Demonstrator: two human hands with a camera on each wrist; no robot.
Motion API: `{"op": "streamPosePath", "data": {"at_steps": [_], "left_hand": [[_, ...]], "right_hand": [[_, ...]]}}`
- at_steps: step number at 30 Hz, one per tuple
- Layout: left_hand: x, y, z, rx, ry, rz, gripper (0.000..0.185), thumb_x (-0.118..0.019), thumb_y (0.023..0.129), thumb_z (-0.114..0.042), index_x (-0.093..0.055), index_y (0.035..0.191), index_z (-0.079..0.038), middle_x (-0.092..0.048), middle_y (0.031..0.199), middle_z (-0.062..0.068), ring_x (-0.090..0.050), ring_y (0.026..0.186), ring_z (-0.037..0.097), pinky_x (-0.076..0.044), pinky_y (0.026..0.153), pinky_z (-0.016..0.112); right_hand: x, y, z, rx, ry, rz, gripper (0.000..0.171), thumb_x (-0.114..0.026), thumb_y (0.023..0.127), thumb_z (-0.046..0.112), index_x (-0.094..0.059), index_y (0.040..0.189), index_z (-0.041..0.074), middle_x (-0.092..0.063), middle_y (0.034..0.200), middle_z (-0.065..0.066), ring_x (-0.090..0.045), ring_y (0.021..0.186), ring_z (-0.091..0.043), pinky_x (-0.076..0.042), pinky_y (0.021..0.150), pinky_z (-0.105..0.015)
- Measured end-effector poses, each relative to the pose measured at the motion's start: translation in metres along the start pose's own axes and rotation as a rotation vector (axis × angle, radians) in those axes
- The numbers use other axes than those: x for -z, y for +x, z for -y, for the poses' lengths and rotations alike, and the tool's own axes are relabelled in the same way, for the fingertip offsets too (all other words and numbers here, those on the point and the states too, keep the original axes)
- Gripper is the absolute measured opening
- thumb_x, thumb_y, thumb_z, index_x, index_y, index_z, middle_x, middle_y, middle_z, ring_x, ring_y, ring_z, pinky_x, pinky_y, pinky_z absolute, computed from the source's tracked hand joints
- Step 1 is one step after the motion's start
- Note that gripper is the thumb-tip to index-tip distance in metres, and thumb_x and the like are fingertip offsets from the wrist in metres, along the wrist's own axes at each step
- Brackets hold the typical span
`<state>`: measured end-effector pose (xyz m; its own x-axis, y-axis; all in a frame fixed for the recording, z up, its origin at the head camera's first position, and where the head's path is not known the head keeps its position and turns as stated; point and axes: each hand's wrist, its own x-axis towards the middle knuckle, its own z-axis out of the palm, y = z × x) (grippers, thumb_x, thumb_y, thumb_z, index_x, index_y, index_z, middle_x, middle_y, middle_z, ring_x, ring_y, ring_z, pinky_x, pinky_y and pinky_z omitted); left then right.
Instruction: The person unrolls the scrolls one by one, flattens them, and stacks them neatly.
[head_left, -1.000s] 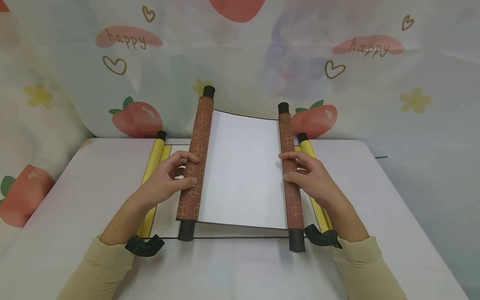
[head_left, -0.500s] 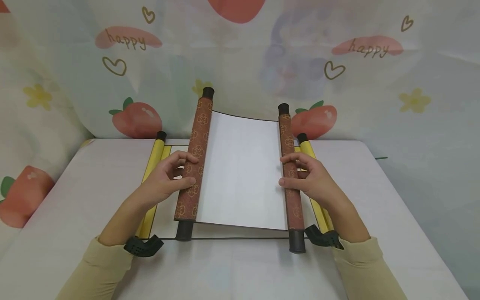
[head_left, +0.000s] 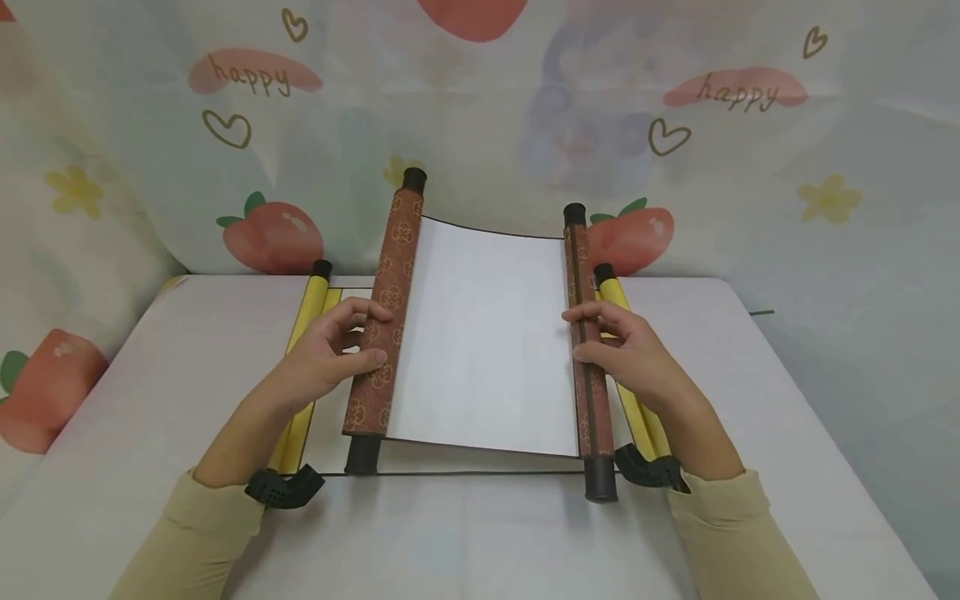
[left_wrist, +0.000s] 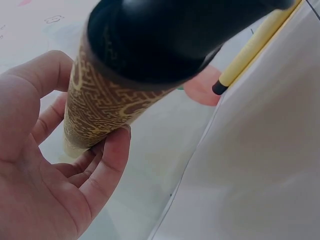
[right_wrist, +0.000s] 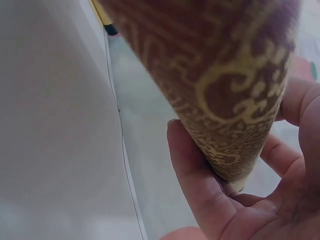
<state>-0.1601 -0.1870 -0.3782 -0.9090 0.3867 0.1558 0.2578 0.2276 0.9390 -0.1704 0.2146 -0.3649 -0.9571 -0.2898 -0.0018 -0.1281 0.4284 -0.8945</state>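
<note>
head view looks down, wrist views close, sharing scroll (head_left: 480, 333)

One scroll (head_left: 480, 333) lies on another (head_left: 315, 317) (its rollers outermost) — both on the table (head_left: 750, 400).

Home setting: fruit-print "happy" curtain (head_left: 675, 125) behind white table (head_left: 787, 400).

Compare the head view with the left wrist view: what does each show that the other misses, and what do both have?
Only the head view shows the right hand gripping the thinner right roll, the whole white sheet, both yellow rods and the peach-print backdrop.

Only the left wrist view shows the palm and the fingertips curled under the roll, plus its black end cap up close.

Both show the left hand gripping the thick brown patterned roll and the far yellow rod.
</note>
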Motion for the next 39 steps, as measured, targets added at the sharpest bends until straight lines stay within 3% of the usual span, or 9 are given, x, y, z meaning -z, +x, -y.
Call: {"op": "streamPosePath", "data": {"at_steps": [6,11,19,27,39], "left_hand": [[0.001,0.0,0.0,0.004,0.011,-0.006,0.039,-0.068,0.091,-0.007,-0.052,0.128,-0.008,-0.053,0.129,0.008,-0.052,0.105,0.032,-0.051,0.083,0.033],[0.002,-0.001,-0.001,0.012,0.019,-0.013,0.04,-0.067,0.091,-0.006,-0.052,0.128,-0.008,-0.052,0.129,0.008,-0.052,0.106,0.032,-0.051,0.083,0.033],[0.005,-0.002,-0.001,0.018,0.02,-0.029,0.038,-0.066,0.092,-0.006,-0.052,0.128,-0.008,-0.05,0.129,0.008,-0.052,0.104,0.031,-0.05,0.08,0.032],[0.005,-0.002,-0.001,0.02,0.023,-0.027,0.038,-0.066,0.092,-0.007,-0.053,0.128,-0.009,-0.049,0.13,0.007,-0.052,0.105,0.032,-0.05,0.08,0.033],[0.008,-0.003,-0.003,0.049,0.021,-0.035,0.038,-0.065,0.094,-0.01,-0.051,0.129,-0.011,-0.051,0.131,0.008,-0.054,0.109,0.032,-0.054,0.08,0.035]], "right_hand": [[0.0,0.003,-0.001,-0.013,0.013,0.008,0.047,-0.075,0.089,0.016,-0.055,0.132,0.011,-0.053,0.131,-0.012,-0.053,0.102,-0.029,-0.052,0.074,-0.031],[0.001,0.001,-0.001,-0.017,0.064,0.031,0.052,-0.07,0.091,0.008,-0.049,0.139,0.009,-0.051,0.129,-0.021,-0.055,0.105,-0.03,-0.056,0.076,-0.034],[0.004,0.001,-0.001,0.011,0.036,0.03,0.042,-0.061,0.095,0.006,-0.053,0.136,0.008,-0.049,0.125,-0.015,-0.052,0.097,-0.024,-0.052,0.071,-0.03],[0.007,-0.001,0.0,-0.022,0.028,0.033,0.046,-0.073,0.092,0.019,-0.055,0.133,0.011,-0.053,0.132,-0.009,-0.048,0.11,-0.028,-0.053,0.076,-0.032],[0.011,-0.003,0.002,-0.015,0.034,0.015,0.045,-0.065,0.094,0.009,-0.052,0.138,0.012,-0.052,0.123,-0.014,-0.052,0.101,-0.026,-0.054,0.076,-0.032]]}}
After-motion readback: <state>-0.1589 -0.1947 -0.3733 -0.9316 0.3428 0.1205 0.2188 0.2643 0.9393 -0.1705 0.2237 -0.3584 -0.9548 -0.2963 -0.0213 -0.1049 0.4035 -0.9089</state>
